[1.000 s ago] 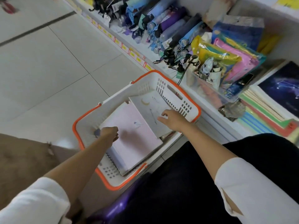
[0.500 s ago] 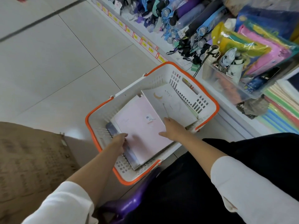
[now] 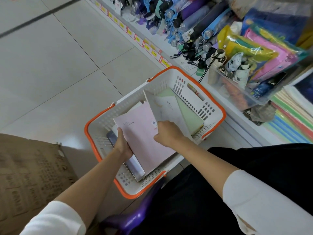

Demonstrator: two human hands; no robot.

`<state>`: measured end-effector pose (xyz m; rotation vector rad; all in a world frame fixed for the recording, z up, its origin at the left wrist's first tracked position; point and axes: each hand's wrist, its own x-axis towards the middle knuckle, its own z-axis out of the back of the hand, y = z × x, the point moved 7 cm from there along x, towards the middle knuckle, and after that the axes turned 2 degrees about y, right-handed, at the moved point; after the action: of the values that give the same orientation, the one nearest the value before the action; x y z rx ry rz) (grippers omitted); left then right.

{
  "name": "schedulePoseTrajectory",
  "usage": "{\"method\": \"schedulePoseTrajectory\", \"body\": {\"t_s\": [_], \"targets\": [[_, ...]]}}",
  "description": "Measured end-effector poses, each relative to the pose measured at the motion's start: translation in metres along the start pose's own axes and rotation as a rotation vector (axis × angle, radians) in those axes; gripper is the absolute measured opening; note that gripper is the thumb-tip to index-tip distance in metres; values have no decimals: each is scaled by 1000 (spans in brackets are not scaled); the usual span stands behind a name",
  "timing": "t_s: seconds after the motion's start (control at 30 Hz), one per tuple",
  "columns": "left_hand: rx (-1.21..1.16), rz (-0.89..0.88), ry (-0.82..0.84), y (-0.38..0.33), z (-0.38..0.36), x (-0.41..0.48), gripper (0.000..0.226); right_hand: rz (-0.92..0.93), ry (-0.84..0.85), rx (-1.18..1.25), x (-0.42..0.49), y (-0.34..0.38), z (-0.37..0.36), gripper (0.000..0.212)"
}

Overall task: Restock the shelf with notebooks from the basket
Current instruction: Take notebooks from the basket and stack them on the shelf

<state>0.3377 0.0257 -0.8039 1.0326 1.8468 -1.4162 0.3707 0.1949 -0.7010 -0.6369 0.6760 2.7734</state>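
A white basket with an orange rim (image 3: 101,119) stands on the floor and holds several notebooks. My left hand (image 3: 122,145) grips the left edge of a pink notebook (image 3: 144,141), thumb on its cover. My right hand (image 3: 167,133) holds the near edge of a white notebook (image 3: 165,109), which is tilted up on edge. A pale green notebook (image 3: 188,114) lies uncovered beneath it. A dark spiral notebook (image 3: 133,165) lies under the pink one. The shelf (image 3: 237,116) runs along the right, with stacked notebooks (image 3: 294,119) at its right end.
Folded umbrellas (image 3: 191,22) fill the shelf's far part. A clear bin (image 3: 237,89) of coloured pouches stands beside the notebook stack. A brown cardboard box (image 3: 30,175) sits at left. A purple stool (image 3: 135,216) is under me. Tiled floor (image 3: 59,65) stretches left.
My left hand closed round the pink notebook's edge. My right hand tipped the white notebook up, uncovering the green one. The view shifted closer to the basket.
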Motion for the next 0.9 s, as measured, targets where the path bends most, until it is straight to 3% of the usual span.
{"method": "schedulePoseTrajectory", "body": {"t_s": [0.17,0.33,0.4,0.5,0.6,0.77,0.83,0.9], "targets": [[61,-25,70,-13,-8,5,80,6,-29,-28,-6,0,1,29],[127,3,67,-18,-16,-3,76,170,172,-189,-29,16,-40,5],[177,33,89,-14,-18,-5,80,228,164,-124,-35,24,-49,11],[165,-32,-39,-10,-11,-4,48,246,197,111,-37,32,-50,37],[143,-89,-62,-14,-14,-7,37,131,184,339,-31,11,-29,48],[180,-93,211,-34,-41,-22,41,-136,-57,506,-17,-64,19,70],[191,-91,334,-44,-58,-35,38,-283,-53,624,-16,-92,23,87],[188,-85,430,-54,-76,-50,33,-316,9,678,-22,-104,27,100]]}}
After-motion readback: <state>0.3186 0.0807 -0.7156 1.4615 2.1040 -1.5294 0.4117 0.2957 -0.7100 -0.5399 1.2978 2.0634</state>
